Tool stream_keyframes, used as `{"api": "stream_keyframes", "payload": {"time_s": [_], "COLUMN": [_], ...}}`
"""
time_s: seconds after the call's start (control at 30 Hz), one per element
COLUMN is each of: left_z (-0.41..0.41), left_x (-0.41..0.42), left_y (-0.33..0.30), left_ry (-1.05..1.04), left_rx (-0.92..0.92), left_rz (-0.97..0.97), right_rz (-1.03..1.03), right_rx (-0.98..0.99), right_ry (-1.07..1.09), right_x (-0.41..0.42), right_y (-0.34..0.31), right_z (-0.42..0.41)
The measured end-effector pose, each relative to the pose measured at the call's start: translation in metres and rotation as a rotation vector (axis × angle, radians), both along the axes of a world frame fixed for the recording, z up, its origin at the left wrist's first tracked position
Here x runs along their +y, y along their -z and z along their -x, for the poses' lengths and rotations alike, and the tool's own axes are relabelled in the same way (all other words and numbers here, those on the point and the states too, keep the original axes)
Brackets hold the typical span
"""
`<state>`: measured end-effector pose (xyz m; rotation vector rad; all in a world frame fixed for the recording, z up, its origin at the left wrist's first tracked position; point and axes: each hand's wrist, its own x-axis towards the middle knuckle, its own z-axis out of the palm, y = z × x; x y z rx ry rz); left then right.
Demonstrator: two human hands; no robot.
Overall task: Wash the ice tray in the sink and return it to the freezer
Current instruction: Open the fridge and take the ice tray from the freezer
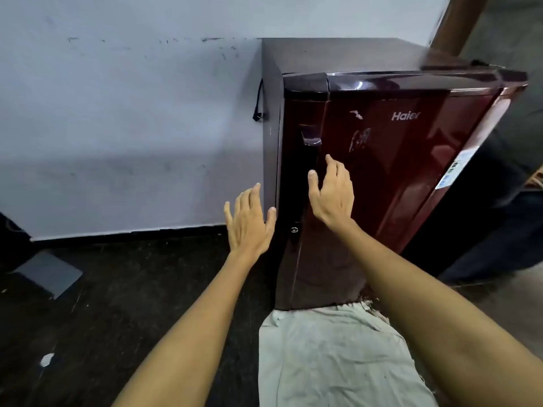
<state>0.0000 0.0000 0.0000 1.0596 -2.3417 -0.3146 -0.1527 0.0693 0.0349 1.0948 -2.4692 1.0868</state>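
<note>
The ice tray is nowhere in view; neither hand carries it, so it may sit behind the closed door of the fridge (382, 160), though that cannot be seen. The dark red door fills the frame from centre toward three o'clock, shut flush against the cabinet, with its recessed handle (310, 139) at the door's left edge, near centre.

The right hand (332, 192) hangs just below the handle, toward five o'clock of it, fingers spread and relaxed, palm facing the door and holding nothing; whether the fingertips touch the door is unclear. It seems placed to slide up into the handle recess and pull. The left hand (249, 224) sits at eight o'clock from the right one, fingers straight and loosely fanned, empty, beside the fridge's left corner, probably to steady the cabinet or catch the door edge as it swings.

On this evidence the task looks either barely begun or just finished; with the tray unseen, which one cannot be told.

At six o'clock a pale cloth (338, 353) lies on the dark floor (117, 289) against the foot of the fridge, likely to catch drips. A black power cord (258, 104) hangs unplugged down the cabinet's left side at eleven o'clock, in front of the white wall (132, 113). At three o'clock another person's dark trouser leg (499, 236) stands beside the fridge.
</note>
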Motion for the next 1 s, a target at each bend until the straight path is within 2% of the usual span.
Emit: {"api": "stream_keyframes", "payload": {"time_s": [0.33,0.47,0.6,0.73,1.0], "left_z": [0.088,0.108,0.118,0.12,0.123], "left_x": [-0.019,-0.021,-0.021,-0.026,-0.031], "left_y": [-0.011,-0.001,0.007,0.012,0.014], "left_ry": [0.103,0.196,0.217,0.184,0.15], "left_rx": [0.043,0.148,0.276,0.327,0.278], "left_rz": [-0.226,-0.49,-0.653,-0.705,-0.686], "right_rz": [0.123,0.128,0.119,0.065,-0.039], "right_rx": [-0.291,-0.366,-0.395,-0.41,-0.414], "right_ry": [-0.208,-0.278,-0.339,-0.378,-0.397], "right_x": [-0.033,-0.033,-0.031,-0.031,-0.028], "right_y": [0.001,0.002,-0.001,-0.006,-0.014], "right_z": [0.041,0.049,0.058,0.065,0.068]}}
